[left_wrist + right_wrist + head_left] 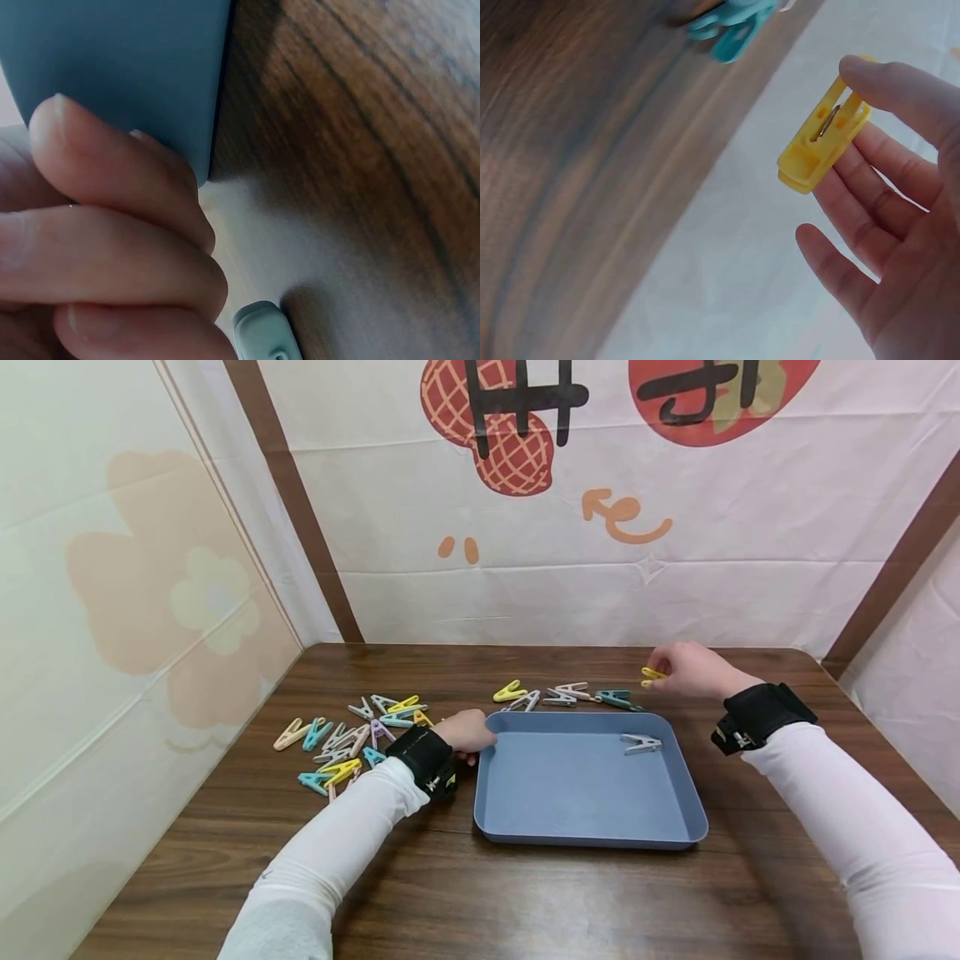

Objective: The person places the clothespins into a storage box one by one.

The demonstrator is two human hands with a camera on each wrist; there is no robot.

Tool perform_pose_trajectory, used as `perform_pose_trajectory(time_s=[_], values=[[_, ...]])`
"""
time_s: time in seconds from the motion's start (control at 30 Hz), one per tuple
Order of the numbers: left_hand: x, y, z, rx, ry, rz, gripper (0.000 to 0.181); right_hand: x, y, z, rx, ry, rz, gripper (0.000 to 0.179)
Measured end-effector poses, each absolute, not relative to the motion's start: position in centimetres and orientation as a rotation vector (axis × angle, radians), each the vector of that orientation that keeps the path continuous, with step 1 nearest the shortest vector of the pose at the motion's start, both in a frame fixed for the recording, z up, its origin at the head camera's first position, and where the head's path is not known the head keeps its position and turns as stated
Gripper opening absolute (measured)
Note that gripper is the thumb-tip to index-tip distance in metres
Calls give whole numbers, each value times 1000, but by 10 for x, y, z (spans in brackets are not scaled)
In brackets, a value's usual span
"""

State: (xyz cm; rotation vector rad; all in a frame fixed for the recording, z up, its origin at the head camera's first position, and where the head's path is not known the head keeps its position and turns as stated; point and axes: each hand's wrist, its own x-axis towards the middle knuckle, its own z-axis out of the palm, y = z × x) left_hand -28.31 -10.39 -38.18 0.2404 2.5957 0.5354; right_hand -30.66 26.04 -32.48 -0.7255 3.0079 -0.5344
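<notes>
My right hand [697,670] is raised beyond the far right corner of the blue-grey tray [570,789]. Between its thumb and fingers it pinches a yellow clothespin [823,139], whose metal spring shows in the right wrist view. The left hand [463,732] is at the tray's far left corner. Its curled fingers [112,255] grip the tray wall [135,67] there; the thumb's hold is partly hidden. A single grey clothespin [641,743] lies inside the tray, near its right side.
Several mixed-colour clothespins [360,739] lie scattered left of the tray, partly behind the left wrist. Behind the tray is a loose row with a yellow clothespin [509,691], grey ones and a dark teal clothespin [617,698]. A printed white curtain [525,602] hangs behind the wooden table [570,902].
</notes>
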Motion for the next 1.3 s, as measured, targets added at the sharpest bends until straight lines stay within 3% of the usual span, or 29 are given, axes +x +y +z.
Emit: perform_pose_trajectory(time_s=[0.3, 0.7, 1.3], values=[[-283, -104, -381, 244, 2593, 543, 37, -273, 240, -309, -875, 3011, -442, 17], [-281, -103, -380, 222, 2597, 517, 34, -233, 210, -329, -1109, 2857, -265, 23], [-282, -104, -382, 257, 2605, 556, 33, -230, 212, -354, -1104, 2810, -59, 35]])
